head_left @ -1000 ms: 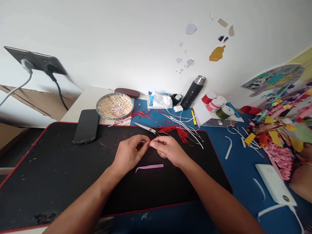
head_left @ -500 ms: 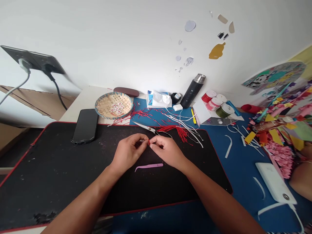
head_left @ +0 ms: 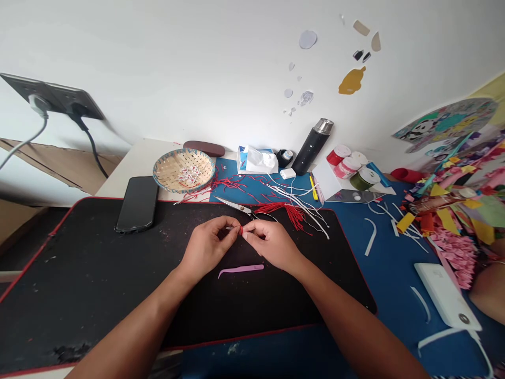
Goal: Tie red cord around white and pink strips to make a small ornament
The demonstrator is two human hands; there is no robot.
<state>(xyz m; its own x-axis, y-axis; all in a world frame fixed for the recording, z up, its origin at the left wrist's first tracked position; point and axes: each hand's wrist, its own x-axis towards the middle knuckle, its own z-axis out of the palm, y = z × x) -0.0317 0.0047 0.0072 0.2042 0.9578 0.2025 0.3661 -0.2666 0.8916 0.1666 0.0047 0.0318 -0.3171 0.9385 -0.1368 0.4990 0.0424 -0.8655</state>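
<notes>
My left hand [head_left: 209,246] and my right hand [head_left: 269,242] meet over the black desk mat [head_left: 98,273], fingertips pinched together on a small red paper strip [head_left: 241,229]. A pink pair of tweezers [head_left: 241,270] lies on the mat just below my hands. Scissors [head_left: 236,206] lie just beyond them, next to a bunch of red strips [head_left: 290,213] and white strips [head_left: 305,205].
A woven basket [head_left: 183,170] with small red-white pieces and a black phone [head_left: 138,204] sit at the back left. A tissue pack [head_left: 256,160], black flask [head_left: 313,146], paint pots [head_left: 347,163], a white power bank [head_left: 445,296] and coloured paper scraps [head_left: 453,221] fill the right.
My hands stay pinched on the red strip with only slight finger shifts; the view has moved a little.
</notes>
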